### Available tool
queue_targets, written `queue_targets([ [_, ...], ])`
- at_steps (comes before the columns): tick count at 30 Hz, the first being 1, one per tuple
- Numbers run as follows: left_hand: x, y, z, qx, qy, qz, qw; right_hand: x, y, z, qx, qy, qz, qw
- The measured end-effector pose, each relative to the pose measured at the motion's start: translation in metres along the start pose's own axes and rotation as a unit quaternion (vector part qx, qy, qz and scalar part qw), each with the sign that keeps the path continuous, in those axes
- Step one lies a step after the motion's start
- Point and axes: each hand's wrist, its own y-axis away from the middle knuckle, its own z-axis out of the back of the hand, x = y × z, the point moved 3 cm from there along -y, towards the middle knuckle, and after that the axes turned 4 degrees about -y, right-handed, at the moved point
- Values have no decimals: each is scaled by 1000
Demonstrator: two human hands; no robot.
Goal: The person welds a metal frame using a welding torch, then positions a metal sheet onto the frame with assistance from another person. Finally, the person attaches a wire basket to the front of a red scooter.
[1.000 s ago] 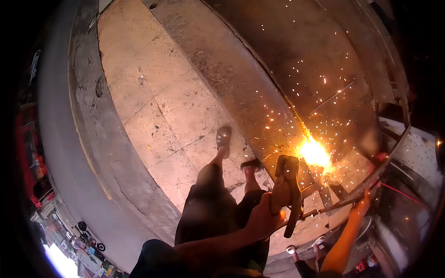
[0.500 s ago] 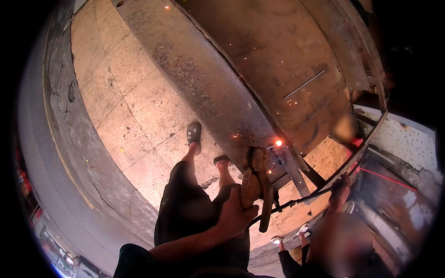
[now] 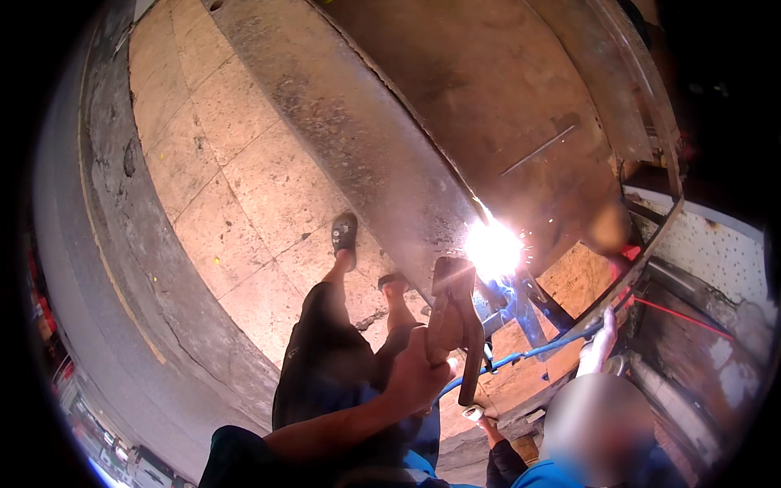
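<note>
My left hand [image 3: 415,374] grips a brown welding electrode holder [image 3: 451,301] pointed up and away from me. Just beyond its jaw a white glare [image 3: 493,248] with small sparks lights the seam along a long rusty metal strip [image 3: 366,138], lying against a broad brown plate [image 3: 488,98]. Out to the right, my right hand [image 3: 599,340] has its fingers closed on a thin bar [image 3: 537,351] that crosses below the glare, lit blue. The joint under the glare is hidden, and a blurred patch covers the area below my right hand.
My feet in dark footwear [image 3: 343,232] are on worn floor tiles [image 3: 195,163], bordered by grey concrete and a road at left. Another person's white-shod foot [image 3: 476,413] shows bottom right, near metal clutter, a white speckled panel [image 3: 724,252] and a red line [image 3: 683,317].
The fierce orange spark shower died to a small glow, then flared into a bluish-white glare. The whole view has shifted, putting the workpiece and both my hands further left in the picture.
</note>
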Motion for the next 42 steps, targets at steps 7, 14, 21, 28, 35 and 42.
queue_targets([
  [7,-2,-1,-1,-27,3,-36,999,-7,-9,12,95,28,-9,995],
  [14,-15,5,8,-5,22,33,999,-1,-7,5,105,30,-21,994],
  [21,-10,6,9,-9,31,54,998,-3,-3,2,124,6,-27,992],
  [28,-11,6,8,-8,30,76,997,0,-1,-1,81,21,-31,996],
  [35,-6,10,5,-13,19,56,998,1,2,-3,100,25,-23,994],
  [42,-11,11,5,3,-37,51,998,0,-4,9,38,24,-25,999],
])
